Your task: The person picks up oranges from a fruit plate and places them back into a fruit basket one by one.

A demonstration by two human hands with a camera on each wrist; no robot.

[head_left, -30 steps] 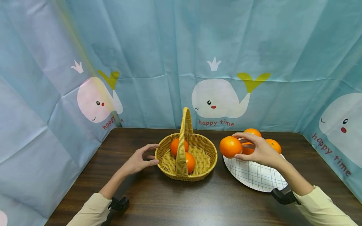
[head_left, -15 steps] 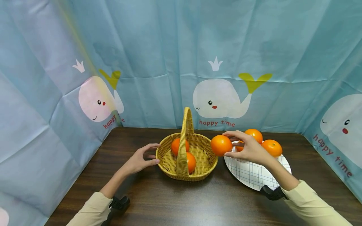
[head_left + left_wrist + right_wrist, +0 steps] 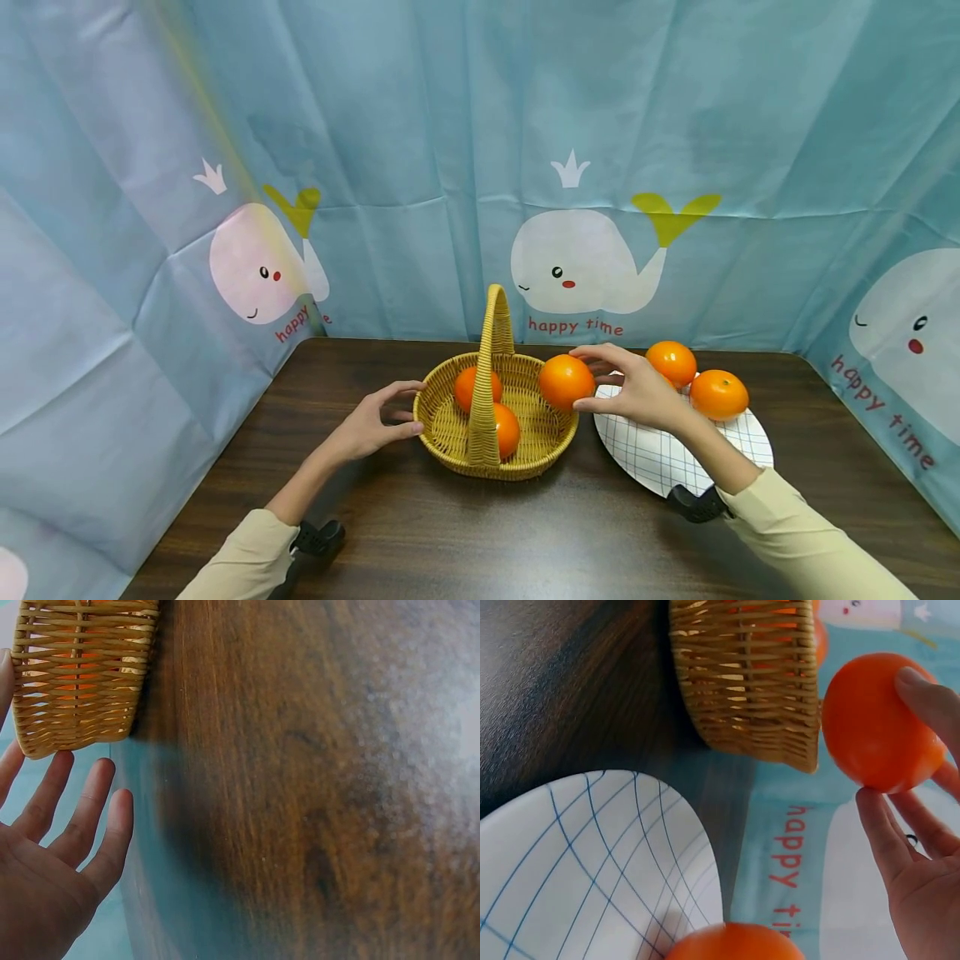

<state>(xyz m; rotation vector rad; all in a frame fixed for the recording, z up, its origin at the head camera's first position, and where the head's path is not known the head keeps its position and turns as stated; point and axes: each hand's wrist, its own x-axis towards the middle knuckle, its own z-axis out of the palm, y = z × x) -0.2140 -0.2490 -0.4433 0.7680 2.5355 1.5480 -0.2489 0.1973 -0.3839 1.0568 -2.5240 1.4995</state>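
My right hand point(image 3: 633, 387) pinches an orange point(image 3: 566, 382) between thumb and fingertips, over the right side of a yellow wicker basket point(image 3: 551, 433). In the right wrist view this orange point(image 3: 877, 724) is above the basket's rim point(image 3: 802, 750), with the thumb on one side and fingers on the other. Inside the basket lie two more oranges, one at the back point(image 3: 467, 389) and one nearer point(image 3: 507, 431), both partly behind the tall handle point(image 3: 483, 417). My left hand point(image 3: 375, 425) touches the basket's left rim with relaxed, spread fingers, its fingertips near the wicker wall point(image 3: 82, 712).
A white plate point(image 3: 652, 462) with blue grid lines stands right of the basket. Oranges sit on it, one at the back point(image 3: 671, 364) and one at the right point(image 3: 719, 395); my right hand hides part of the plate. A whale-print curtain point(image 3: 420, 250) borders the dark wooden table point(image 3: 465, 533).
My right hand has carried the orange leftward from above the plate to over the basket's right side. The left hand and basket have stayed in place.
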